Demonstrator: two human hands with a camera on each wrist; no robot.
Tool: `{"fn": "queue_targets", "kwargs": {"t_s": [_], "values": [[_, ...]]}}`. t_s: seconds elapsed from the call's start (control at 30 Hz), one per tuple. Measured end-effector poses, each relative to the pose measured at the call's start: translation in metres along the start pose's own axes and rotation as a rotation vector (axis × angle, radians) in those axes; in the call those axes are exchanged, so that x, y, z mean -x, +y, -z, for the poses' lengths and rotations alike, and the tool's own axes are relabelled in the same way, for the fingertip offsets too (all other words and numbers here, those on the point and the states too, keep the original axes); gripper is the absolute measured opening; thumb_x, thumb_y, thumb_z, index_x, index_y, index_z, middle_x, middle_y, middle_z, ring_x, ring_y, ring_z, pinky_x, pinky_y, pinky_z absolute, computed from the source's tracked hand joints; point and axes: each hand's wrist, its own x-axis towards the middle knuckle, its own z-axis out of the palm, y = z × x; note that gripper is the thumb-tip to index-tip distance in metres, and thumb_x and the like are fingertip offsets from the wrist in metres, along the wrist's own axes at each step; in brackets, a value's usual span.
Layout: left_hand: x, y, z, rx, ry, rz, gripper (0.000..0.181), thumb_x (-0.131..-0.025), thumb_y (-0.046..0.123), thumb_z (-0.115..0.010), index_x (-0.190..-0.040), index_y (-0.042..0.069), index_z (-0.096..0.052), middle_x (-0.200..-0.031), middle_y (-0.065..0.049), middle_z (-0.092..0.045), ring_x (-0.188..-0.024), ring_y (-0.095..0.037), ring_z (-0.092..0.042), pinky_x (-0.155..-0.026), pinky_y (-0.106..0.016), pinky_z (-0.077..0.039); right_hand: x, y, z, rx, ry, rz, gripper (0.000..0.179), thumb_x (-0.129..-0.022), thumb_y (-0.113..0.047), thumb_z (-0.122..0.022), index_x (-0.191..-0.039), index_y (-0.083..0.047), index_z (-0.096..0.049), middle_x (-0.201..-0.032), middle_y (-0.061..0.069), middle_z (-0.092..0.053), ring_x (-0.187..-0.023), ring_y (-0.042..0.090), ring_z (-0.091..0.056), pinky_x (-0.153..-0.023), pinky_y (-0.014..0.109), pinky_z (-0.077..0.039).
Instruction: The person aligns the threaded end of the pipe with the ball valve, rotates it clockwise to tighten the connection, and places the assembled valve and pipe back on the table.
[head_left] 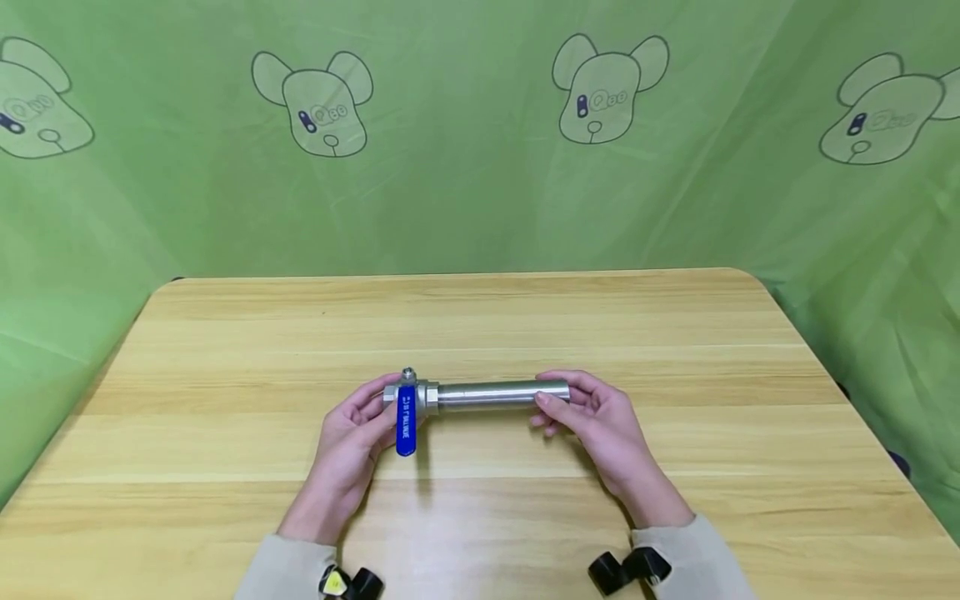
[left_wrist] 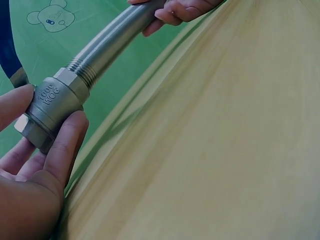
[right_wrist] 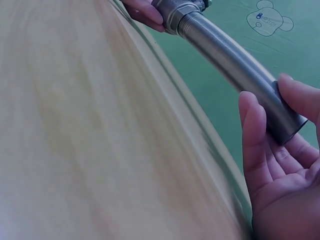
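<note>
A steel ball valve (head_left: 426, 398) with a blue lever handle (head_left: 406, 421) is joined to a straight metal pipe (head_left: 487, 395). My left hand (head_left: 348, 442) grips the valve body, thumb on one side and fingers on the other. In the left wrist view, raised lettering shows on the valve (left_wrist: 52, 102), and a few pipe threads (left_wrist: 82, 72) are exposed beside its hex end. The far end of the pipe is held by my right hand (head_left: 603, 425), between thumb and fingers; the pipe's open end (right_wrist: 295, 132) shows in the right wrist view.
Beneath the hands lies a light wood-grain table (head_left: 480, 517) with rounded back corners. Green cloth (head_left: 465, 208) printed with mouse-like heads hangs behind it and at both sides. Each wrist carries a small black camera, the left one (head_left: 366, 583) and the right one (head_left: 607, 573).
</note>
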Motion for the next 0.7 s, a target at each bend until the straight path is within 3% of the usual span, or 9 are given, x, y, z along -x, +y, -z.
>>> {"fn": "queue_targets", "kwargs": {"t_s": [0.2,0.37,0.57,0.7], "values": [[0.0001,-0.0011,-0.0006,-0.011,0.004,0.003,0.051,-0.099,-0.003,-0.070,-0.148,0.002,-0.058,-0.130,-0.005,-0.079,-0.109,-0.018,-0.078,-0.104,-0.035,-0.065,0.0012,-0.0010,-0.0025,0.058,0.028,-0.016,0.039,-0.104,-0.020,-0.073,-0.132,0.006,-0.062,-0.101,0.010,-0.081,-0.077,0.016,-0.078,-0.069,0.027,-0.068],[0.0009,-0.0016,-0.0017,-0.032,0.015,0.010,0.051,-0.099,0.000,-0.071,-0.148,0.003,-0.059,-0.134,-0.007,-0.077,-0.109,-0.018,-0.079,-0.101,-0.032,-0.066,0.0028,-0.0016,-0.0035,0.060,0.024,-0.013,0.042,-0.107,-0.021,-0.068,-0.137,0.008,-0.061,-0.101,0.008,-0.081,-0.080,0.016,-0.079,-0.073,0.029,-0.070],[0.0011,-0.0017,-0.0019,-0.016,0.025,0.015,0.049,-0.102,-0.001,-0.067,-0.149,0.003,-0.057,-0.135,-0.010,-0.076,-0.107,-0.017,-0.079,-0.103,-0.035,-0.066,0.0024,-0.0005,-0.0023,0.014,-0.039,-0.008,0.056,-0.102,-0.010,-0.073,-0.153,0.002,-0.053,-0.115,0.019,-0.078,-0.092,0.018,-0.082,-0.088,0.033,-0.070],[0.0009,-0.0016,-0.0013,0.000,0.027,0.018,0.049,-0.102,-0.003,-0.064,-0.151,0.002,-0.055,-0.136,-0.011,-0.075,-0.107,-0.016,-0.079,-0.105,-0.036,-0.065,0.0026,0.0005,-0.0014,0.002,-0.072,0.000,0.065,-0.099,-0.002,-0.074,-0.158,0.000,-0.048,-0.121,0.027,-0.074,-0.094,0.019,-0.082,-0.091,0.033,-0.069]]}}
